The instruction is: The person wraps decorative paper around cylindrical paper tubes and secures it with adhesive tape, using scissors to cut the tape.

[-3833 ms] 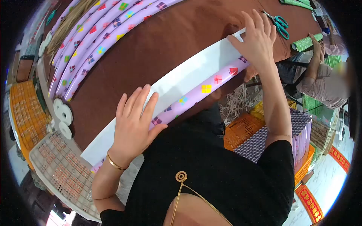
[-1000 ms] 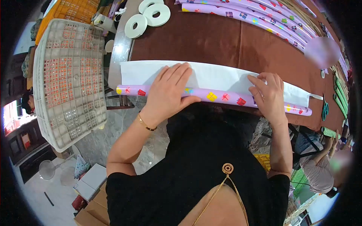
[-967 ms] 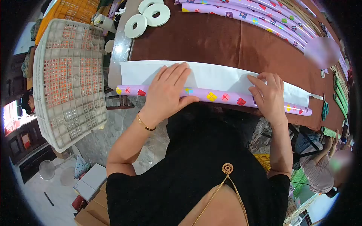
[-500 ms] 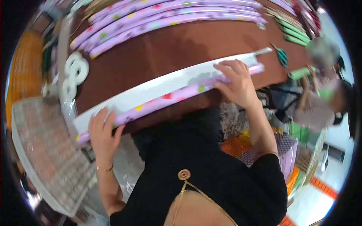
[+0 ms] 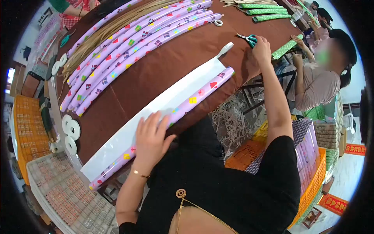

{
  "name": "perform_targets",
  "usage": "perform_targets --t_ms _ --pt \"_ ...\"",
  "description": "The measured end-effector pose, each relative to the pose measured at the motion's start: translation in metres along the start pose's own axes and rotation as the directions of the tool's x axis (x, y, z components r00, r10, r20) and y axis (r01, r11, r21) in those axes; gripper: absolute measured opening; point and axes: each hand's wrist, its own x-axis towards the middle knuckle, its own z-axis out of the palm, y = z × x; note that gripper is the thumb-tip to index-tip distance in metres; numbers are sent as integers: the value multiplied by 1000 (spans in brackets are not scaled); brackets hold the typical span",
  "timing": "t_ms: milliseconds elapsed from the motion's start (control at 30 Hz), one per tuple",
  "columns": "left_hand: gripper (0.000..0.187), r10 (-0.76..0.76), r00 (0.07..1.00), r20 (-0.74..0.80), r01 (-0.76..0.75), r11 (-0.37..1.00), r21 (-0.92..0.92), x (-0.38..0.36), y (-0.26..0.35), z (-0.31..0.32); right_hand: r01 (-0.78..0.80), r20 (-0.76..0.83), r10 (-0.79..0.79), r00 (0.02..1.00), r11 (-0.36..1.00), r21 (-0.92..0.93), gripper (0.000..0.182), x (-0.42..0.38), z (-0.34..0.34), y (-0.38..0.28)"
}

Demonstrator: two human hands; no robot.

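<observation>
A partly rolled purple patterned paper with a white underside lies diagonally along the table's near edge. My left hand presses flat on the roll left of its middle, fingers spread. At the upper right, my right hand has its fingers closed around the handles of teal scissors, whose blades point left over the table. A roll of tape touches the paper's far right corner, with a strip running to it.
Finished purple rolls and thin strips lie across the brown table. White tape rolls sit at its left edge. Green rolls lie at the upper right. A co-worker sits at the right, holding a green roll.
My right hand has left the purple roll and moved up and right onto the scissors. My left hand has slid right along the roll. The view has shifted.
</observation>
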Motion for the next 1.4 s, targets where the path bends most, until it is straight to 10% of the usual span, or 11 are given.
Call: perform_targets --t_ms 167,367,700,1000,1400 --pt "56 169 978 -123 -182 978 -104 78 31 32 46 335 10 942 986 -160 39 19 8 29" --pt "46 58 968 -245 -175 857 -486 184 60 69 117 226 -99 969 991 -65 26 29 29 56" --pt "54 -99 955 -279 -27 909 -417 281 76 123 -62 488 90 868 995 -73 35 9 -41 15" --pt "21 -73 978 -195 -32 872 -489 297 63 125 -85 500 -77 862 952 293 39 -59 -85 16" --pt "15 -336 939 75 225 434 -872 294 61 107 139 466 -337 818 902 408 39 -87 -115 -26"
